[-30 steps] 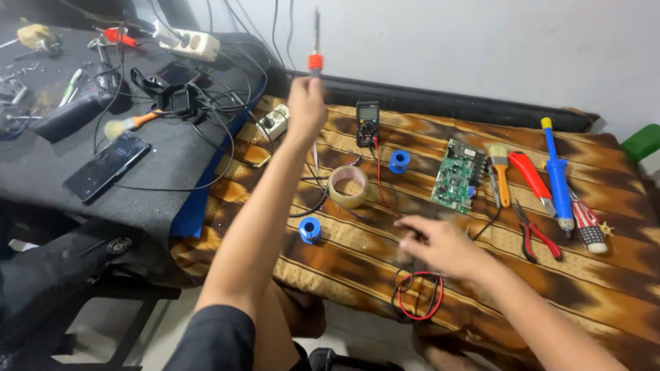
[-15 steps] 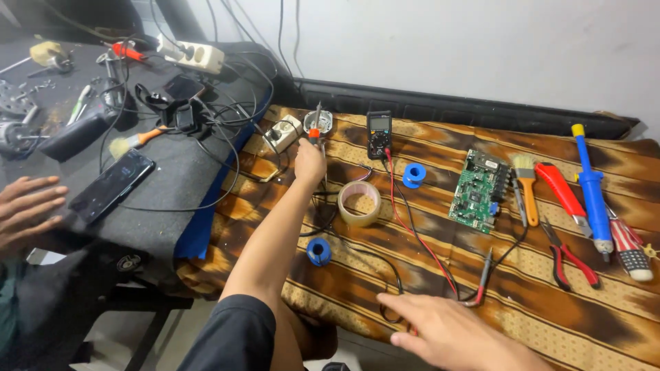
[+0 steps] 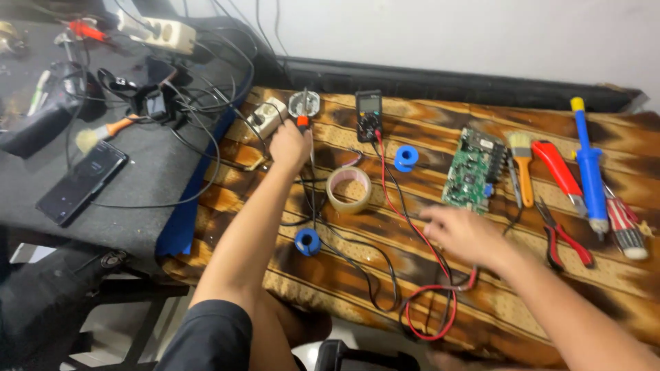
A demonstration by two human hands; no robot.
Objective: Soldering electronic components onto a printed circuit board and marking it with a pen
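Soldering iron (image 3: pixel 303 125): gripped by the closed left hand (image 3: pixel 290 145) at the orange collar, tip held against the round metal stand (image 3: pixel 304 103) at the far edge of the patterned cloth (image 3: pixel 426 288).
Right hand (image 3: pixel 462 235): fingers spread, nothing held, hovering over the red lead (image 3: pixel 412 227), just short of the green circuit board (image 3: pixel 470 170).
Done: iron judged as being parked at the stand; multimeter (image 3: pixel 368 114) laid out with leads attached.
Left: board untouched; solder spools (image 3: pixel 405 157), tape roll (image 3: pixel 348 189), desoldering pump (image 3: pixel 588 165), brush (image 3: pixel 522 158) and pliers (image 3: pixel 562 233) lying unused.
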